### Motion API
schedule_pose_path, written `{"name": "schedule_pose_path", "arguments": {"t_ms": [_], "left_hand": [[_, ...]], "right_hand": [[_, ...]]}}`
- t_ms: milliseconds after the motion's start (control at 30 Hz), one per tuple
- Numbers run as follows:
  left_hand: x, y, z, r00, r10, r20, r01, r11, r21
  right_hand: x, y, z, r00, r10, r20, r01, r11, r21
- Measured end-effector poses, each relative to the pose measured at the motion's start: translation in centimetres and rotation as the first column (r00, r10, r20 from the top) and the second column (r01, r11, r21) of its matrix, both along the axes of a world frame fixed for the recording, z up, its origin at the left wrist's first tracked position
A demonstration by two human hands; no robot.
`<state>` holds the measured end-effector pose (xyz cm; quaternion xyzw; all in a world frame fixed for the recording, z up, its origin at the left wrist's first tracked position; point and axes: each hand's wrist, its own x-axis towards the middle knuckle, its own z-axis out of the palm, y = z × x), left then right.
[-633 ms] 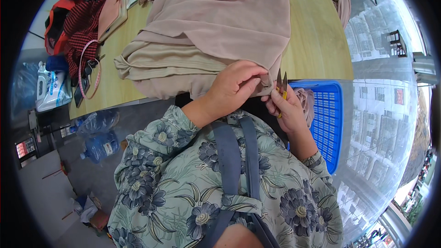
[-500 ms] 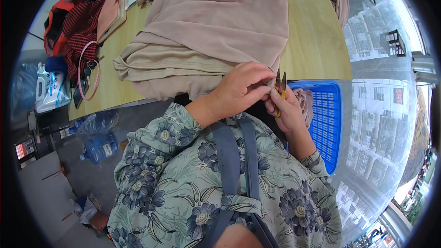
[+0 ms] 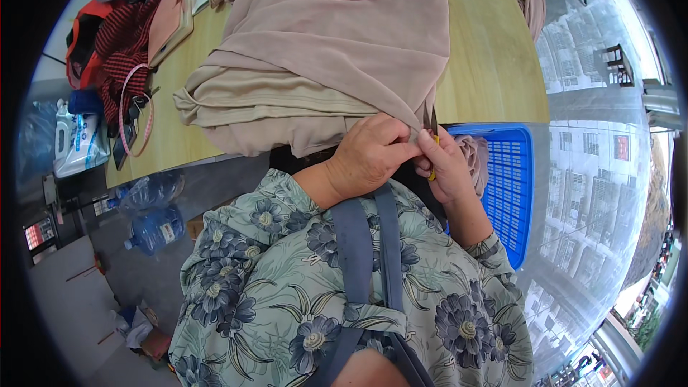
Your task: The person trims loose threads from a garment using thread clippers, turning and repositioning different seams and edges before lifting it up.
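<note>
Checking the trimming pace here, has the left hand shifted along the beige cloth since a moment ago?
Yes, slightly: the left hand has slid right toward the snips and blue basket, pinching the beige cloth.

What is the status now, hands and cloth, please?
Left hand pinching beige cloth edge. Right hand holding small snips at the same edge. Blue basket just right of the hands, nothing blocking.

From the head camera I see my left hand (image 3: 373, 158) pinching the edge of the beige fabric (image 3: 322, 50) that lies piled on the wooden table (image 3: 487, 64). My right hand (image 3: 448, 165) sits just beside it, gripping small scissors (image 3: 431, 125) with blades pointing up at the cloth edge. A blue plastic basket (image 3: 512, 179) stands right of my hands.
</note>
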<state>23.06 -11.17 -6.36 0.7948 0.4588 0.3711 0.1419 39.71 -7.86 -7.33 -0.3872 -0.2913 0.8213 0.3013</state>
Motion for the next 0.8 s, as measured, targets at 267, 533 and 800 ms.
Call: {"name": "schedule_pose_path", "arguments": {"t_ms": [267,533,800], "left_hand": [[-0.7,-0.9,0.3,0.998,-0.055,-0.044,0.06,0.991,0.116],[-0.6,-0.9,0.6,0.993,0.031,0.112,-0.03,1.0,-0.003],[0.4,0.0,1.5,0.991,0.132,0.027,-0.134,0.984,0.118]], "right_hand": [[0.0,0.5,0.3,0.992,-0.123,0.037,0.121,0.991,0.052],[-0.1,0.1,1.6,0.989,-0.143,0.022,0.142,0.988,0.054],[-0.1,-0.4,1.3,0.995,-0.103,-0.007,0.104,0.994,0.026]]}}
